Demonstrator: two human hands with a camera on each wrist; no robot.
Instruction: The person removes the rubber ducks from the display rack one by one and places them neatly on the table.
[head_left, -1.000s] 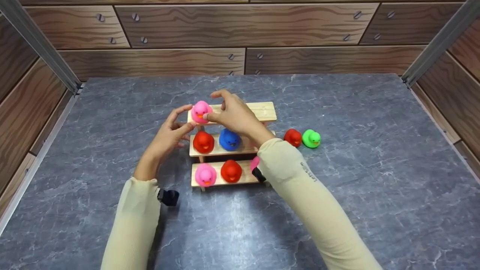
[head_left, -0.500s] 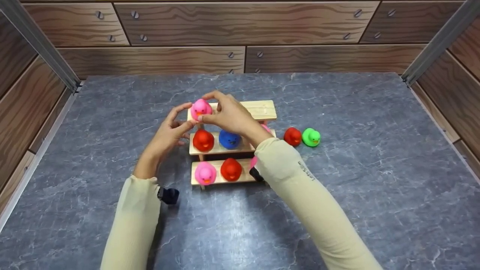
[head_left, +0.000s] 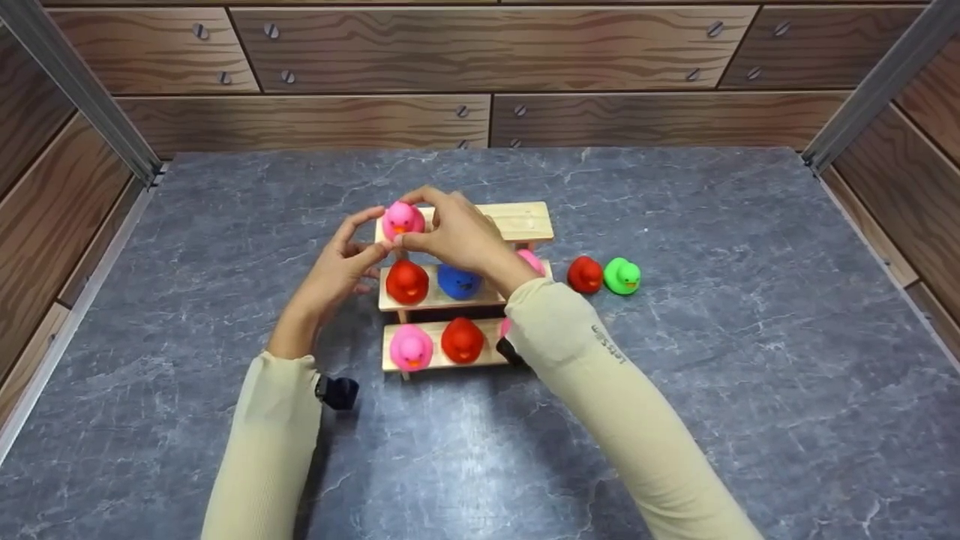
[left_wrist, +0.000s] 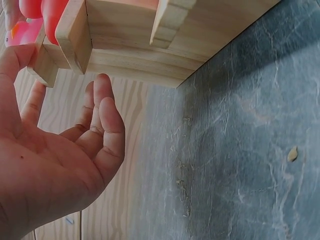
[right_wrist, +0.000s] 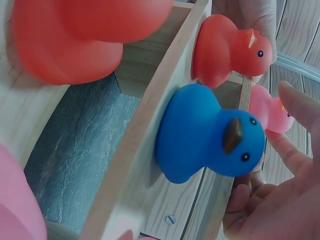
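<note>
A pink rubber duck (head_left: 400, 219) sits at the left end of the top shelf of a three-step wooden stand (head_left: 521, 221). My right hand (head_left: 461, 236) pinches this duck between thumb and index finger. At the shelf's left end, my left hand (head_left: 326, 277) has its thumb at the front corner and index finger at the back, gripping the board beside the duck; its other fingers curl loosely below, as the left wrist view shows. One step down are a red duck (head_left: 407, 283), a blue duck (right_wrist: 210, 135) and a pink duck (head_left: 529, 261) partly hidden by my right arm.
The bottom step bears a pink duck (head_left: 411, 348), a red duck (head_left: 463, 340) and another pink one mostly behind my right sleeve (head_left: 555, 322). Right of the stand, a red duck (head_left: 585, 274) and a green duck (head_left: 622, 276) stand on the grey marbled table (head_left: 750, 337).
My right index finger has come down behind the pink duck, closing the pinch with the thumb, which has slid slightly left. My left hand stays in place.
</note>
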